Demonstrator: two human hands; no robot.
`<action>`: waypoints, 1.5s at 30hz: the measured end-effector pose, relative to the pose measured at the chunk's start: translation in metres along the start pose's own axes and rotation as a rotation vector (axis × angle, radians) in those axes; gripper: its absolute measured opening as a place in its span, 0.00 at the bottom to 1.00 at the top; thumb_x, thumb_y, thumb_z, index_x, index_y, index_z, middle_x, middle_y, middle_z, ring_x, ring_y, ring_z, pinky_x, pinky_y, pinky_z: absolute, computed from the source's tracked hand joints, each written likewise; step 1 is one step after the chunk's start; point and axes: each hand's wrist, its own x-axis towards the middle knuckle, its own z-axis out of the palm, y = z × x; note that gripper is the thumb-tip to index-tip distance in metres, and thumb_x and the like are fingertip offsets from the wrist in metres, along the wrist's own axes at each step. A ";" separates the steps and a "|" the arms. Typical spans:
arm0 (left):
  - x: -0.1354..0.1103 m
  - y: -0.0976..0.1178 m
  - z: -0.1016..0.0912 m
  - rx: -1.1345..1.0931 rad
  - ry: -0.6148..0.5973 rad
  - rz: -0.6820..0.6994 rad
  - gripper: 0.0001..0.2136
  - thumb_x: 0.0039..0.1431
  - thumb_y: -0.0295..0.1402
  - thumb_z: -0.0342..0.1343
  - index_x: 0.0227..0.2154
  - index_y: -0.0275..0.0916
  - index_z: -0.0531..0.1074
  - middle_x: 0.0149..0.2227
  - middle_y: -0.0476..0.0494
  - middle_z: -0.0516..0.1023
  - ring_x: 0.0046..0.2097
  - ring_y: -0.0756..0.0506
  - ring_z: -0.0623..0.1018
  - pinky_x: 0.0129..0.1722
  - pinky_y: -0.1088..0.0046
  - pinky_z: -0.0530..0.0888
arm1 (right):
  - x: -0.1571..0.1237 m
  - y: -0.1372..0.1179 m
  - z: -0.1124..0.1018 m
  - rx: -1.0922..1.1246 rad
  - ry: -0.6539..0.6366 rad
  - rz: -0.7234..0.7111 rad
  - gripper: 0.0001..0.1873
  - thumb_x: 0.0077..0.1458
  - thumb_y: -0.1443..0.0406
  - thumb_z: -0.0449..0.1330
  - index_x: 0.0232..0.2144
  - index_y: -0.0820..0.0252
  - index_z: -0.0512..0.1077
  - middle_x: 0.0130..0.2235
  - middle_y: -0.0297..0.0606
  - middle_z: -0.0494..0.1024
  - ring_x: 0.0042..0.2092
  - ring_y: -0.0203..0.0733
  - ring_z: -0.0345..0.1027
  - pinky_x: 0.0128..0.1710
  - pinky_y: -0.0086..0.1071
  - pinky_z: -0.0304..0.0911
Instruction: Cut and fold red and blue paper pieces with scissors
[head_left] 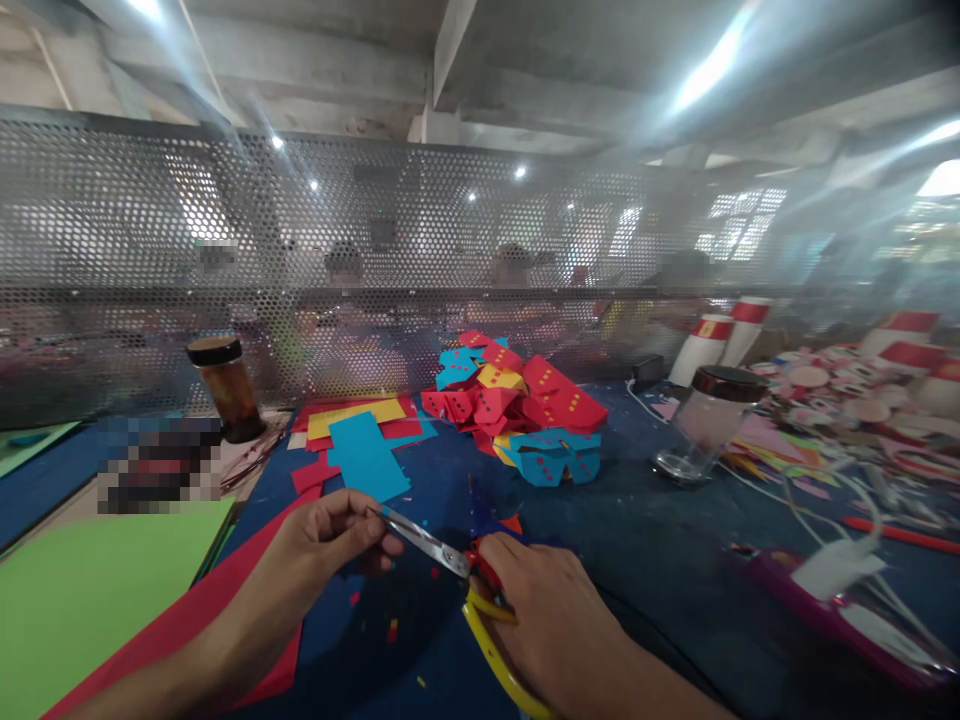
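Observation:
My right hand (551,610) is wrapped around the handles of a pair of scissors (491,650), with yellow and red grips. The silvery blades look nearly closed and point left toward my left hand (337,535). That hand's thumb and forefinger are pinched together right at the blade tips; whatever lies between them is too small or hidden to make out. Just beyond my left hand lies a blue paper strip (367,458) on top of red and yellow paper sheets (356,415). Small red and yellow scraps (392,630) are scattered on the dark blue table below the blades.
A heap of folded red, blue and yellow paper pieces (525,395) sits ahead. On the right are a clear jar (705,425), white cords, a purple power strip (840,620) and a craft pile (832,390). Leftward are a dark-lidded bottle (229,390) and green sheets (112,590).

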 end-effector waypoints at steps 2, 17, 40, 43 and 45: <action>0.000 0.000 0.000 0.008 0.002 -0.001 0.14 0.51 0.44 0.65 0.29 0.39 0.73 0.29 0.48 0.82 0.30 0.48 0.77 0.35 0.71 0.72 | -0.001 0.001 0.002 -0.003 0.015 -0.008 0.03 0.54 0.65 0.57 0.31 0.56 0.64 0.31 0.33 0.74 0.30 0.44 0.68 0.28 0.35 0.43; 0.000 0.002 0.000 0.034 0.008 0.022 0.13 0.53 0.43 0.65 0.29 0.38 0.73 0.29 0.45 0.81 0.30 0.46 0.78 0.35 0.68 0.73 | 0.002 -0.003 -0.005 -0.021 0.005 -0.001 0.03 0.53 0.66 0.57 0.30 0.57 0.64 0.30 0.34 0.75 0.29 0.43 0.69 0.27 0.34 0.44; 0.003 -0.001 -0.004 0.028 0.007 -0.009 0.14 0.51 0.43 0.66 0.28 0.39 0.73 0.29 0.45 0.82 0.30 0.46 0.78 0.35 0.68 0.74 | 0.002 -0.001 -0.003 -0.030 0.032 -0.012 0.03 0.52 0.66 0.56 0.28 0.57 0.63 0.28 0.32 0.74 0.27 0.40 0.68 0.26 0.34 0.42; 0.003 -0.001 -0.003 0.025 0.010 -0.009 0.13 0.51 0.43 0.66 0.28 0.39 0.73 0.29 0.45 0.82 0.30 0.46 0.78 0.35 0.68 0.74 | 0.002 0.000 -0.002 -0.035 0.045 -0.024 0.03 0.52 0.66 0.55 0.28 0.57 0.63 0.28 0.32 0.74 0.27 0.40 0.68 0.26 0.34 0.42; 0.004 -0.001 -0.003 0.021 0.013 -0.018 0.14 0.50 0.44 0.66 0.28 0.38 0.72 0.29 0.45 0.82 0.30 0.47 0.78 0.34 0.69 0.73 | 0.003 0.000 -0.002 -0.043 0.038 -0.015 0.02 0.52 0.66 0.55 0.29 0.57 0.63 0.28 0.33 0.75 0.27 0.41 0.68 0.26 0.34 0.42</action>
